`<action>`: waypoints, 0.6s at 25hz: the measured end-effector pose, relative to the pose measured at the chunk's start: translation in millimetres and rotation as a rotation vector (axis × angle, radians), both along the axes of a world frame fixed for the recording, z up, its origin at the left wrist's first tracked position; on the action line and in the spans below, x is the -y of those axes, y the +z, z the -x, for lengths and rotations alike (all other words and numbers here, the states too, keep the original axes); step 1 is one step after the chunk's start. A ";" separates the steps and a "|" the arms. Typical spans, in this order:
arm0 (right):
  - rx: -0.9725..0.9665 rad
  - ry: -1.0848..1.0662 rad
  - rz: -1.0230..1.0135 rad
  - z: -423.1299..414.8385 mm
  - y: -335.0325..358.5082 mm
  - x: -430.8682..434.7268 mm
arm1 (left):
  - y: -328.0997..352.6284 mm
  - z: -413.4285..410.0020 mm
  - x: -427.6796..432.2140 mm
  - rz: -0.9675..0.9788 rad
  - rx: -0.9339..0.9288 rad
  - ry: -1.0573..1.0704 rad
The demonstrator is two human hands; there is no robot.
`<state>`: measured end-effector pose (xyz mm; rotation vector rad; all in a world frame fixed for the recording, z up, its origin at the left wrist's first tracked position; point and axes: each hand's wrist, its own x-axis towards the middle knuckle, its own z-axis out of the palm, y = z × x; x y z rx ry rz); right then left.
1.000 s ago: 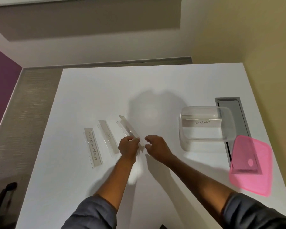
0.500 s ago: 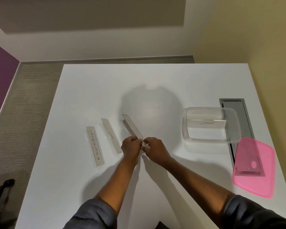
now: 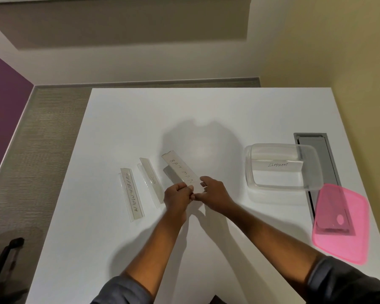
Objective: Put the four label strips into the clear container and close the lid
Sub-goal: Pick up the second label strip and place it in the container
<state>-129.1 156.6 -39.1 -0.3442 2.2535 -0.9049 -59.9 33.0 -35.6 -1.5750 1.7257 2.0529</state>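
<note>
A clear strip marked BATMAN (image 3: pixel 180 170) is tilted up off the white table (image 3: pixel 206 110), held at its near end by my left hand (image 3: pixel 177 197) and my right hand (image 3: pixel 215 195) together. Two more strips lie flat to the left: DOG (image 3: pixel 150 182) and SUPERMAN (image 3: pixel 132 194). The clear container (image 3: pixel 281 166) stands open at the right with an ELEPHANT strip (image 3: pixel 278 165) leaning inside it. The pink lid (image 3: pixel 341 222) lies near the table's right edge, in front of the container.
A grey metal cable slot (image 3: pixel 316 154) is set into the table behind the container and runs under the pink lid. A yellow wall bounds the right side. A dark chair part (image 3: pixel 9 249) shows at the lower left, off the table.
My right hand came in to meet my left at the BATMAN strip's near end. The strip has lifted off the table, its written face now showing.
</note>
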 end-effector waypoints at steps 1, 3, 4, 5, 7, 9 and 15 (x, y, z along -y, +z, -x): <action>0.009 -0.005 0.009 2.1 0.7 -2.4 | 2.4 -0.7 -1.1 -0.024 -0.010 0.009; 0.013 -0.023 0.037 5.2 2.7 -8.9 | 7.7 -1.2 -3.9 -0.081 -0.039 0.018; 0.011 -0.033 0.052 5.9 5.1 -12.2 | 10.1 -1.1 -4.9 -0.106 -0.045 0.024; 0.010 -0.042 0.062 6.3 7.4 -15.6 | 11.4 -1.1 -5.2 -0.129 -0.045 0.033; -0.003 -0.044 0.071 7.1 12.2 -22.2 | 13.4 -0.1 -2.5 -0.189 -0.049 0.084; -0.033 -0.034 0.067 8.7 16.2 -30.1 | 16.2 0.4 2.5 -0.266 -0.095 0.160; -0.074 -0.004 0.045 12.2 31.7 -63.9 | 31.8 3.5 18.3 -0.332 -0.187 0.286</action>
